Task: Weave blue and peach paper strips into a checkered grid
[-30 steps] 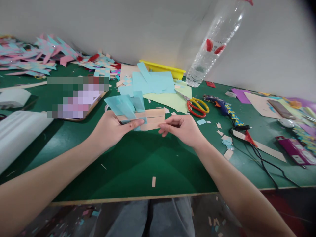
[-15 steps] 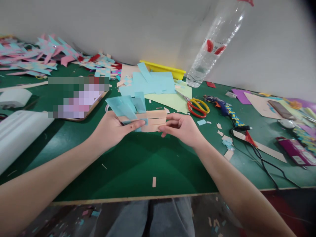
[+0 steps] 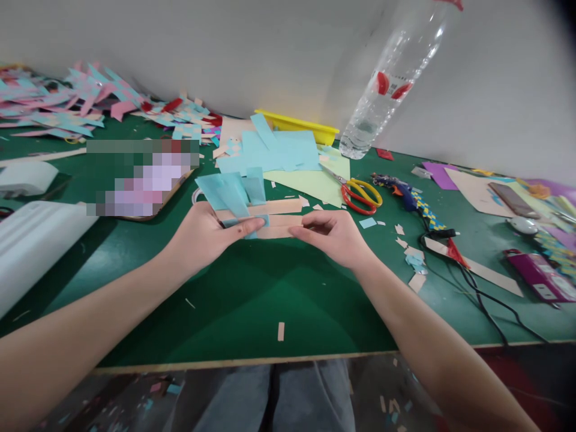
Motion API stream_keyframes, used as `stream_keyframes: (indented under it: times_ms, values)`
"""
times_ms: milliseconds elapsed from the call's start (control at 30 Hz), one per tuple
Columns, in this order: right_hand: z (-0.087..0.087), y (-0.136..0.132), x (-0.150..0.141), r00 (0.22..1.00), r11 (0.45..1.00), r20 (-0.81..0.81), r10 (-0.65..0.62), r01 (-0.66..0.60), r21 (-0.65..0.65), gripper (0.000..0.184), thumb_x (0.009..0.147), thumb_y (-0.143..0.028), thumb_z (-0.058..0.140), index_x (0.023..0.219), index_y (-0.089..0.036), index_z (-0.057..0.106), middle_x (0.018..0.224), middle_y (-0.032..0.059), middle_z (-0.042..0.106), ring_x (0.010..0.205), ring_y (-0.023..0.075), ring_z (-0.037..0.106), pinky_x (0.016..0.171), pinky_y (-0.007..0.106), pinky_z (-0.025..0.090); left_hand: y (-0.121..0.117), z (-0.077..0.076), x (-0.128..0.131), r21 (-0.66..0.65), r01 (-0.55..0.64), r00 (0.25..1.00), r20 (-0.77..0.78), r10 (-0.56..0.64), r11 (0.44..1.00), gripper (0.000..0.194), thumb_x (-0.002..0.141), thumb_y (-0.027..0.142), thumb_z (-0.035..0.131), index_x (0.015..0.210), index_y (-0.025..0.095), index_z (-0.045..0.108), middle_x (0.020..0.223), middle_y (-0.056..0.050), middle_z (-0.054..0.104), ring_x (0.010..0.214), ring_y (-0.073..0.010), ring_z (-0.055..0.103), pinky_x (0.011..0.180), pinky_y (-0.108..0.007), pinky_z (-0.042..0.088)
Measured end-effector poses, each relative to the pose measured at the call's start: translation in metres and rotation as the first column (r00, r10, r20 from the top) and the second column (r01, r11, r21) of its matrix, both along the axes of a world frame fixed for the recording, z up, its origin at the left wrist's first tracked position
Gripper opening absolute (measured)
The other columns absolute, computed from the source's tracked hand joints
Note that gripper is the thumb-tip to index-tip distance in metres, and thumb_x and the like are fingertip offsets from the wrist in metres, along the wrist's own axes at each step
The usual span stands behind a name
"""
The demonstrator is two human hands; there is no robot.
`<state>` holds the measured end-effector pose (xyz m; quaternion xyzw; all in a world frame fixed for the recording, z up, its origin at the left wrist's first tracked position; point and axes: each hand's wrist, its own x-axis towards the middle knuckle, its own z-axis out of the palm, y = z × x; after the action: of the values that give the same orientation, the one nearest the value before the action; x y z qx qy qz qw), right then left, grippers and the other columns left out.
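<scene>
Pale peach and light-blue paper strips [image 3: 281, 221], partly woven together, hang above the green table between my hands. My left hand [image 3: 220, 233] is closed on the woven part, its thumb pressed flat on a blue strip. Blue strip ends [image 3: 227, 191] fan upward past that thumb. The peach strips run out to the right. At their free ends, my right hand [image 3: 330, 234] pinches the lower peach strips between thumb and fingers, while the upper strip lies apart from those fingers. The left fingers behind the paper are hidden.
Scissors [image 3: 360, 195] with red and yellow handles lie behind my right hand. Blue sheets [image 3: 281, 150] and a yellow tray [image 3: 301, 127] are at the back. A water bottle [image 3: 389, 84] stands near the wall. A glue gun [image 3: 400, 191] with cable [image 3: 477, 288] lies right.
The right fingers have closed further on the ends of the lower peach strips. The upper peach strip now sits apart from them. My left hand has barely moved.
</scene>
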<state>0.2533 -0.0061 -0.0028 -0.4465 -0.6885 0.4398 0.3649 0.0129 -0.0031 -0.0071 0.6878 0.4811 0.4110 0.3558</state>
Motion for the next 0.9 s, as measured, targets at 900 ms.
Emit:
stream_keyframes:
  times_ms: [900]
  values:
    - [-0.0016,0.0058,0.0055,0.963,0.972,-0.154,-0.221,0.230,0.047,0.025,0.080,-0.043,0.074,0.084,-0.018,0.074,0.078,0.0025,0.074,0.065,0.0159,0.073,0.068,0.030,0.059,0.0026,-0.0031,0.0029,-0.212,-0.021,0.958,0.275,0.080,0.977,0.024,0.076,0.044,0.079,0.083,0.021,0.079,0.083,-0.002,0.078,0.076,-0.0210,0.076,0.081,-0.031,0.064]
